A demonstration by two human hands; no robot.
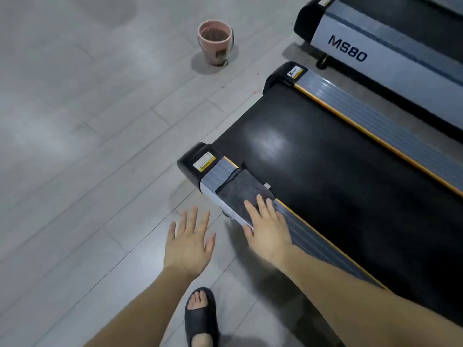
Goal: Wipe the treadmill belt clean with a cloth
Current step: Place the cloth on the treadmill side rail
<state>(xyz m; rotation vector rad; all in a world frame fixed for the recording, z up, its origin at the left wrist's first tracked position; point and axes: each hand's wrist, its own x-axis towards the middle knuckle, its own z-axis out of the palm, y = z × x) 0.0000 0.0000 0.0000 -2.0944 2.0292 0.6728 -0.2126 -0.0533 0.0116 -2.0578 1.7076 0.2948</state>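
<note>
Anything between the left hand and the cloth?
Head view: only bare grey floor between the left hand and the cloth draped over the treadmill's side rail.

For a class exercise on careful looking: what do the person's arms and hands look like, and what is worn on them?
Both forearms are bare, with no sleeves in view. The left hand and right hand wear no gloves, and no rings, watch or bands show. The only clothing visible is a black slide sandal on one foot.

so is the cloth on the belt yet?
No, the cloth lies mostly on the side rail beside the belt, under the right hand.
</note>
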